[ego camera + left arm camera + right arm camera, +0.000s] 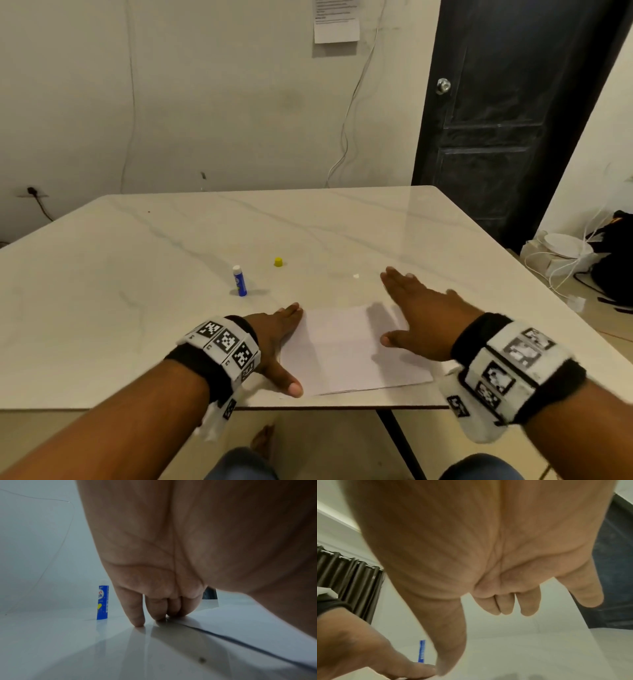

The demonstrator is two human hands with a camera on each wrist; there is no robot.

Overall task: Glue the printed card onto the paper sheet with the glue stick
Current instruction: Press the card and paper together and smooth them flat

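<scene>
A white paper sheet [346, 356] lies flat near the table's front edge. My left hand [286, 342] lies flat at its left edge, thumb by the near corner; its fingertips [137, 623] touch the table there. My right hand [402, 308] is spread flat over the sheet's right part and holds nothing, with straight fingers [505, 607]. The blue glue stick [239, 281] stands uncapped behind my left hand, and it also shows as the glue stick [102, 601] in the left wrist view. Its yellow cap [278, 262] sits apart. A dark printed patch with a white margin [210, 599] shows past my left fingers; I cannot tell whether it is the card.
The marble table [154, 246] reaches back to a wall. A small white scrap [356, 275] lies beyond my right fingertips. A dark door [507, 120] stands at the back right. Bags and cables [582, 263] lie on the floor to the right.
</scene>
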